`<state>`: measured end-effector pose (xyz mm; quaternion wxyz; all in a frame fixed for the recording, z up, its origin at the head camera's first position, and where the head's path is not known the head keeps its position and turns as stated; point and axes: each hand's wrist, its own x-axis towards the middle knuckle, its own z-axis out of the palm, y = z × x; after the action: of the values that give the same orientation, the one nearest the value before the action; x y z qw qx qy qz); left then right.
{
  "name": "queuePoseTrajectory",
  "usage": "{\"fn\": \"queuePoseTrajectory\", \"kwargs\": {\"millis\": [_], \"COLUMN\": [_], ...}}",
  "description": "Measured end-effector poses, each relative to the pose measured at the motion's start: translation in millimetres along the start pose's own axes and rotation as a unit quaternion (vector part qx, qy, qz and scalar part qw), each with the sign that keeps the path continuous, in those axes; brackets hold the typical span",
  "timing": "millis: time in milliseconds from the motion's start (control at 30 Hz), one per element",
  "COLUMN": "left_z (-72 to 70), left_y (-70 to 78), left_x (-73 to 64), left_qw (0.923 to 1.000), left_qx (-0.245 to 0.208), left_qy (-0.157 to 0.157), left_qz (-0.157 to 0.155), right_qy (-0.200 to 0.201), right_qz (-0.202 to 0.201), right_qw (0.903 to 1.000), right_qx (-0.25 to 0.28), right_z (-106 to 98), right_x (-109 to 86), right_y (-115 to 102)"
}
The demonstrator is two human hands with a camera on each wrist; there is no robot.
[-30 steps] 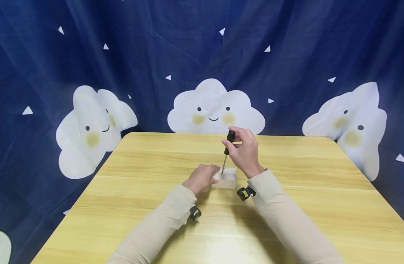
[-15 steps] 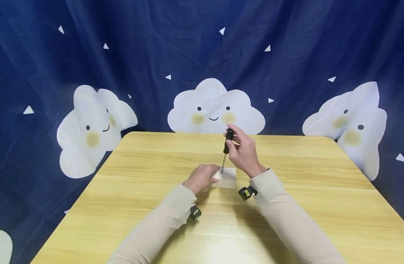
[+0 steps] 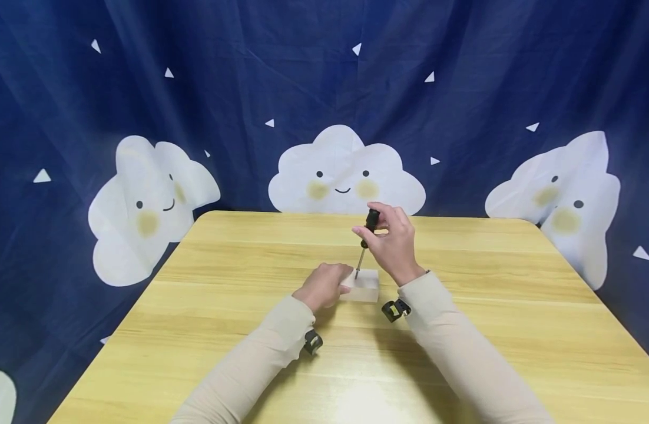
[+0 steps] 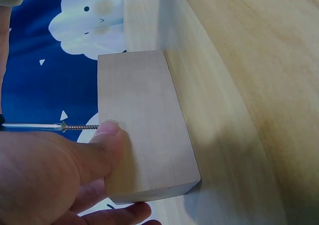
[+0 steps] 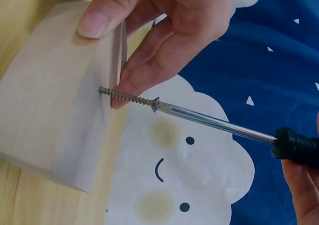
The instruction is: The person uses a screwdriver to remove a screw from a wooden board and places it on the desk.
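A pale wooden block (image 3: 364, 293) lies on the table, its near face plain in the left wrist view. My left hand (image 3: 323, 287) grips the block's left end, thumb on the near face and fingers around the far side. A threaded screw (image 5: 127, 96) stands with its tip at the block's top face; how deep it sits is not clear. The screwdriver (image 5: 219, 124) meets the screw's head with its metal shaft and leans slightly right. Above the block, my right hand (image 3: 396, 244) holds the black screwdriver handle between thumb and fingers.
The light wood-grain table (image 3: 239, 259) stretches around the block on all sides. Behind it hangs a dark blue curtain (image 3: 314, 70) with white clouds and triangles. Each wrist carries a small black camera mount, such as the right one (image 3: 393, 310).
The right hand's fingers have turned and shifted on the handle, its thumb now reaching further left. The handle end swung slightly left, then back right. The left hand and block stay in place.
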<state>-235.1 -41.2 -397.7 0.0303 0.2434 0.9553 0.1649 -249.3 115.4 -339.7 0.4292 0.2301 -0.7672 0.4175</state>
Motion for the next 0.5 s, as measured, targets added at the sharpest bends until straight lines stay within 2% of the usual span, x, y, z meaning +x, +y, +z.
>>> {"fn": "queuePoseTrajectory", "kwargs": {"millis": [200, 333, 433, 500], "left_z": [-0.4, 0.0, 0.6, 1.0], "left_y": [-1.0, -1.1, -0.9, -0.8], "left_x": [0.9, 0.8, 0.5, 0.4], "left_qw": [1.0, 1.0, 1.0, 1.0], "left_qx": [0.0, 0.0, 0.0, 0.002], "left_qy": [0.001, -0.001, 0.001, 0.004], "left_qz": [0.005, 0.002, 0.002, 0.004], "right_qy": [-0.022, -0.053, -0.07, -0.083], "right_qz": [0.015, 0.03, 0.022, 0.015], "right_qw": [0.9986, 0.9942, 0.9912, 0.9901], "right_qx": [0.047, 0.089, 0.11, 0.112], "right_z": [-0.7, -7.2, -10.3, -8.4], "right_x": [1.1, 4.6, 6.5, 5.3], "right_y": [0.1, -18.2, -25.4, -17.2]}}
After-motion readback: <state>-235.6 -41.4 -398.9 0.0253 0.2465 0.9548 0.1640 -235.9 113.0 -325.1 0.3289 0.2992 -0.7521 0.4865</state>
